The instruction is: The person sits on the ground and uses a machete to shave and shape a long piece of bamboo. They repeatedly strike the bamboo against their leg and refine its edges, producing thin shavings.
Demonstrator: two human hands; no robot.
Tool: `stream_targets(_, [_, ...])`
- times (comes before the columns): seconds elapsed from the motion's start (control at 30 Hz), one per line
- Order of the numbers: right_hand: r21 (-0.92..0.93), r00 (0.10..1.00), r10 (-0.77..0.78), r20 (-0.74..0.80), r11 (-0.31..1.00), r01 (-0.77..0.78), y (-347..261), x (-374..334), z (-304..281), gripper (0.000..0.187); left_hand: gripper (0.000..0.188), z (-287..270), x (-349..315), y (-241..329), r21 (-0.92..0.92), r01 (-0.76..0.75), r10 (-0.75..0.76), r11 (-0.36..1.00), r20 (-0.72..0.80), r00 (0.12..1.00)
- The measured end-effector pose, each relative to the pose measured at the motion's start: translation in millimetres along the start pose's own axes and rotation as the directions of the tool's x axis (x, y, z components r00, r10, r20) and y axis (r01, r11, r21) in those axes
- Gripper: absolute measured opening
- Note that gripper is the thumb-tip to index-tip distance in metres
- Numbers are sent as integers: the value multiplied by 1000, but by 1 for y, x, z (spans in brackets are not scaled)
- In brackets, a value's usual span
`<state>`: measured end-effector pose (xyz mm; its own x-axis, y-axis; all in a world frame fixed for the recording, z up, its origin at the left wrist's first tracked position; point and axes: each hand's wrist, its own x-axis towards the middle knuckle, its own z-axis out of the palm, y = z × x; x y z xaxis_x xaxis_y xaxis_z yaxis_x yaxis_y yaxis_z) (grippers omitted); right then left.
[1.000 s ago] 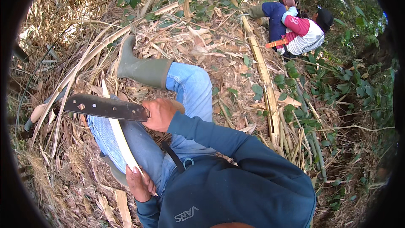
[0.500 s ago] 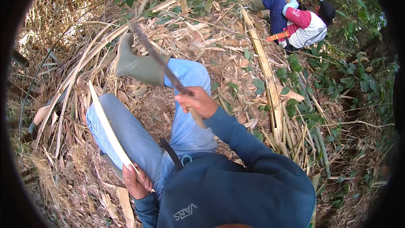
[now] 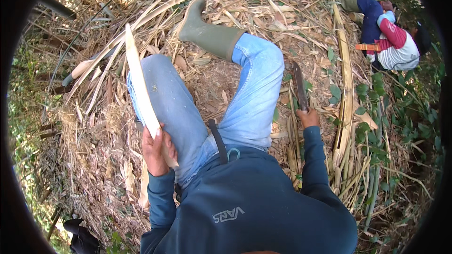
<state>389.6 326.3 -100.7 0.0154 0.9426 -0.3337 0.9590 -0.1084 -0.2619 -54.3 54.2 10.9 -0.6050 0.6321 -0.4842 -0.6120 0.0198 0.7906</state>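
Observation:
A long pale bamboo strip (image 3: pixel 139 82) rises from my left hand (image 3: pixel 155 153), its fingers wrapped round the lower part. The strip tapers toward its far tip and leans along the outside of my bent left leg; its short lower end sticks out below my palm. Out to the right, my right hand (image 3: pixel 309 118) grips a machete (image 3: pixel 300 83) with a dark blade pointing away from me. This blade is apart from the strip, above the littered ground beside my right leg. Most of the machete's handle is hidden in my fist.
Split bamboo poles (image 3: pixel 346 89) lie lengthwise to my right, with thin canes beside them. A long bent strip (image 3: pixel 165 7) arcs across the far left. At the far right sits another person (image 3: pixel 393 42) with an orange sheath. Dry leaves cover the slope; a black object (image 3: pixel 82 237) lies lower left.
My right hand has swung the machete from over my right leg out to the right. The strip, still in my left hand, stands more upright. The whole view has shifted.

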Motion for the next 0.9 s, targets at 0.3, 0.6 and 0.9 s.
stream_targets(0.3, [-374,957,-235,-168,914,159,-9,-53,29,65,25,42,26,100,137,-430,424,892,69,903])
stream_targets(0.6, [-339,984,-119,-131,938,69,-12,-32,43,56,30,44,10,120,193,-519,482,833,207,851])
stream_targets(0.9, [-308,969,-170,-178,945,109,-9,-30,44,54,20,72,25,50,362,-444,408,820,176,896])
